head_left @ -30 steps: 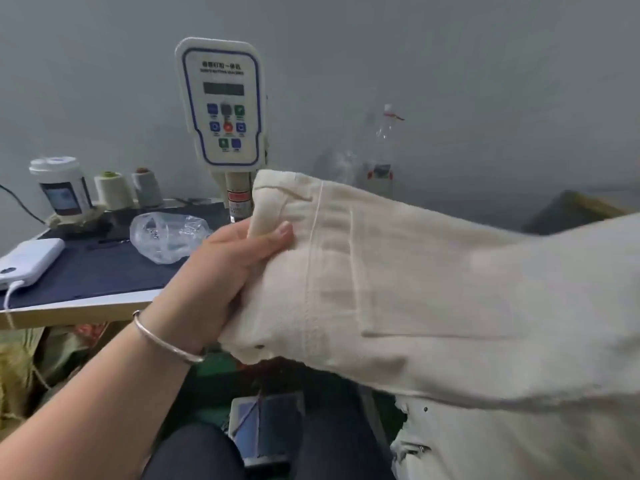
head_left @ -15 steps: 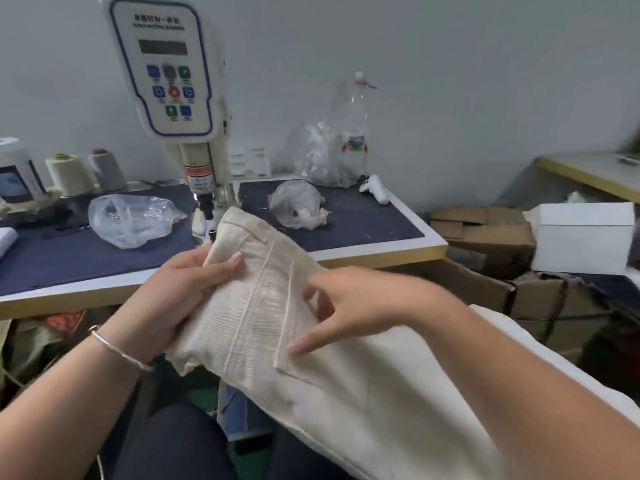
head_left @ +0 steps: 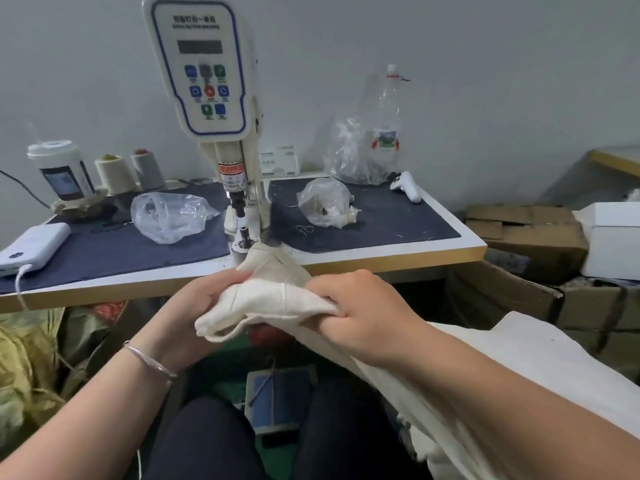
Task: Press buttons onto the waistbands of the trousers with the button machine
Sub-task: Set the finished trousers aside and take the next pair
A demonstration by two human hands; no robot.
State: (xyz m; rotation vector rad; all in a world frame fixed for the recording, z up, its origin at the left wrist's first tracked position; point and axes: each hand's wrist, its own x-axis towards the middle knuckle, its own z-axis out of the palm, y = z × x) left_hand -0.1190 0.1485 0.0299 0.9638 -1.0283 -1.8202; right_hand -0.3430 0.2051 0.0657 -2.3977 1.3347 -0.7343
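Cream trousers (head_left: 273, 299) stretch from my lap up to the table's front edge. Their waistband end (head_left: 265, 258) lies just below the press head (head_left: 242, 230) of the white button machine (head_left: 204, 71). My left hand (head_left: 194, 306) grips the waistband from the left, fingers curled round the folded cloth. From the right, my right hand (head_left: 356, 303) grips the same fold, its fingertips tucked under the fabric. The rest of the trousers (head_left: 540, 368) trails off to the lower right over my lap.
On the dark mat of the table (head_left: 398, 258) lie two clear plastic bags (head_left: 169, 216) (head_left: 325, 202), a white power bank (head_left: 31, 247), thread cones (head_left: 114, 174), a cup (head_left: 62, 171) and a plastic bottle (head_left: 388, 123). Cardboard boxes (head_left: 530, 233) stand right; a foot pedal (head_left: 277, 396) below.
The trousers came down from held-up height to the table's edge. My right hand came in and took hold of the waistband. The waistband end moved forward to under the press head.
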